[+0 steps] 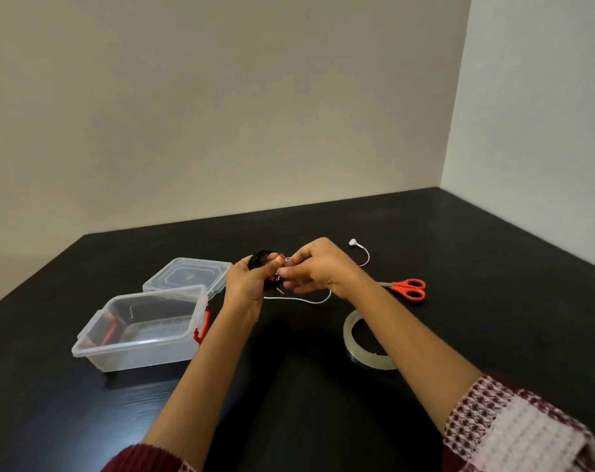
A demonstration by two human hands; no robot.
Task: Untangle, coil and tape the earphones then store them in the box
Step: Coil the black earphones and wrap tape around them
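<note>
- Head view: I see the left hand point(246, 284) gripping a round black earphone coil point(262, 258) above the table, and the right hand point(318, 270) pinching its edge.
- The clear plastic box point(143, 349) stands open to the left; a glossy tape ring point(371, 362) lies to the right.

COUNT | hands: 2, left hand point(246, 284) and right hand point(318, 269) | black earphone coil point(260, 258): 1 | white earphone cable point(323, 299): 1, with 1 earbud point(353, 242) showing | clear box point(132, 356): 1, with 2 red latches point(202, 327) | loose lid point(187, 272): 1 | orange-handled scissors point(408, 288): 1 pair | tape roll point(349, 330): 1 | counter point(493, 267): 1
</note>
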